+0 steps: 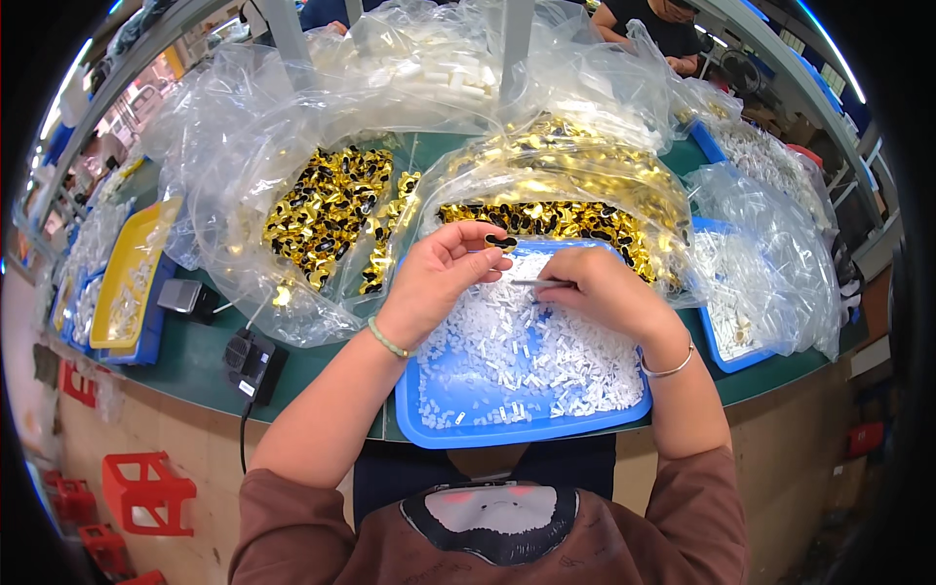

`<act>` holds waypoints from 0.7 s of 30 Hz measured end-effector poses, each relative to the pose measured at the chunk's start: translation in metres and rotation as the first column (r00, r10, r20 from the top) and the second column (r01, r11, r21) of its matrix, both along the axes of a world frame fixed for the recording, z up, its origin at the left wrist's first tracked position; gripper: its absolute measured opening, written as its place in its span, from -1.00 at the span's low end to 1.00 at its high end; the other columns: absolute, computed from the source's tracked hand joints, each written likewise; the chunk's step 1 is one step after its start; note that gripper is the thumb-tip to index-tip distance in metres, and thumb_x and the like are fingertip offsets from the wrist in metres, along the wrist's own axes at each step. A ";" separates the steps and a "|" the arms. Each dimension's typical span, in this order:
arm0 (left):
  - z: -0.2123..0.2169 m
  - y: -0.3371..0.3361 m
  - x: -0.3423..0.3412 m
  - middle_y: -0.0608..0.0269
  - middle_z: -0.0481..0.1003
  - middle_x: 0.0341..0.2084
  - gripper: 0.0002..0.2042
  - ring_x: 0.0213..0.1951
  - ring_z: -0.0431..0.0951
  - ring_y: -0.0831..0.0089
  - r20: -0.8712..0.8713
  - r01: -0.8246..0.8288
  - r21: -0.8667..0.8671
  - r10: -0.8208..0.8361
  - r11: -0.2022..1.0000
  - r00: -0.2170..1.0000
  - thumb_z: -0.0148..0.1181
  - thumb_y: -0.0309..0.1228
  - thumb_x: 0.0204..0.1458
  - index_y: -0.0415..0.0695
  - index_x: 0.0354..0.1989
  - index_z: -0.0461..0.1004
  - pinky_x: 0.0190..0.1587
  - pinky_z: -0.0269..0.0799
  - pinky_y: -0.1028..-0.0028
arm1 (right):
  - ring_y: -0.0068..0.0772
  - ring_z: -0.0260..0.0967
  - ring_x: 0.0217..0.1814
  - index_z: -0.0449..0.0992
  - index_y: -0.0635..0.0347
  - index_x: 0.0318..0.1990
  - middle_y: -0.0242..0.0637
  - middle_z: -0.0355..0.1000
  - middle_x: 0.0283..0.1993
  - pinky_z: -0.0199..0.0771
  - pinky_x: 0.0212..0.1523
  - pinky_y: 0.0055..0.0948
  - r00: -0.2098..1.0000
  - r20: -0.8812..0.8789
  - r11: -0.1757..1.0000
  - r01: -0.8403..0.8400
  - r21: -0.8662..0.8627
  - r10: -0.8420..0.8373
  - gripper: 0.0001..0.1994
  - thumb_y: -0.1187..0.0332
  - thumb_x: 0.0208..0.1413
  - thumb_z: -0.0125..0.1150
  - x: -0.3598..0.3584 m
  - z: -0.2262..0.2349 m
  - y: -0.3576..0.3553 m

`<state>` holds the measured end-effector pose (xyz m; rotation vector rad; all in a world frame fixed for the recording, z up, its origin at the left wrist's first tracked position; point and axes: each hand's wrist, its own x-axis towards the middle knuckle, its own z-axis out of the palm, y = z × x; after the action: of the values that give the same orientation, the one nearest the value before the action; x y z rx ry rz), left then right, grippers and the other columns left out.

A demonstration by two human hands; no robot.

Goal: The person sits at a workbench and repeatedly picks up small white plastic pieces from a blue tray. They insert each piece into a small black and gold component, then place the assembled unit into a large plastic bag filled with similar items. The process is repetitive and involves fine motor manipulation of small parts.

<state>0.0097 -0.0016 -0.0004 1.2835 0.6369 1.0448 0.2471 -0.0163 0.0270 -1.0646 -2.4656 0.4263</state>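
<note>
Green table (pixel 310 372): left hand (pixel 437 271) holds gold-black piece (pixel 501 242) above blue tray (pixel 441 367) (far edge)

A small black-and-gold clip (pixel 501 242) is held raised by the far edge of a blue tray (pixel 507 438), its long side running left to right. A slim grey tool (pixel 527 283) is held nearly level, tip pointing left. Loose white strips (pixel 585 375) crowd the tray's right half, thinning toward its near left corner.

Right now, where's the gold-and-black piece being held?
In the head view, the piece is pinched in the left hand near the middle, up and left from the thin grey tool in the right hand.
</note>
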 end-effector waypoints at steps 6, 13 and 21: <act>0.000 -0.001 0.001 0.23 0.52 -0.19 -0.70 -0.09 0.56 0.46 -0.036 0.015 0.025 -0.014 1.000 0.999 0.14 -0.44 0.18 -0.23 0.07 0.39 -0.01 0.49 0.49 | -0.24 0.47 -0.40 0.58 0.28 -0.27 -0.13 0.52 -0.36 0.40 -0.36 -0.38 0.972 -0.204 0.986 0.088 -0.145 -0.116 -0.85 0.43 0.02 0.30 -0.004 0.007 -0.003; 0.001 -0.001 -0.001 0.18 0.54 -0.14 -0.69 -0.08 0.57 0.43 0.060 0.063 -0.133 -0.055 0.989 0.997 0.14 -0.45 0.17 -0.21 0.09 0.37 -0.01 0.51 0.48 | -0.62 0.26 -0.48 0.58 0.30 -0.27 -0.37 0.42 -0.50 0.28 -0.43 -0.58 0.905 -0.364 0.955 0.125 -0.268 -0.220 -0.87 0.43 0.05 0.31 -0.011 0.013 -0.006; 0.004 -0.001 0.000 0.16 0.55 -0.12 -0.72 -0.09 0.58 0.47 0.128 0.251 -0.312 -0.221 0.916 0.967 0.11 -0.37 0.22 -0.25 0.02 0.42 -0.01 0.52 0.53 | -0.49 0.35 -0.41 0.56 0.26 -0.29 -0.33 0.41 -0.42 0.33 -0.40 -0.54 0.877 -0.479 0.995 0.015 0.098 0.034 -0.90 0.55 0.01 0.30 -0.021 0.003 -0.006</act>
<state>0.0100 -0.0029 0.0033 0.9884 0.5435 0.7555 0.2256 -0.0224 0.0299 -0.7887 -2.0246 0.4982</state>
